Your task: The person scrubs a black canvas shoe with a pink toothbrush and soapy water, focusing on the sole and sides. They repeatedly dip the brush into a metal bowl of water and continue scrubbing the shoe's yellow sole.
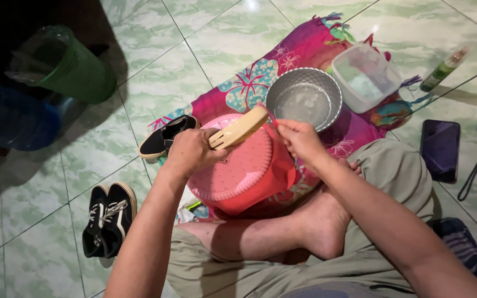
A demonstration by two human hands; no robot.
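Left hand closed around a tan shoe sole or insole, held above an upturned pink-red plastic basin. Right hand pinched shut at the sole's far tip; something thin and reddish sits between the fingers, too small to identify. Basin rests on a floral magenta cloth, partly covered by the basin and the person's crossed legs. Black shoe half hidden behind the left hand. Metal bowl holds something pale, unclear. Beside it, a clear plastic tub. Green spray bottle lies on the tiles, label unreadable. Dark phone face up.
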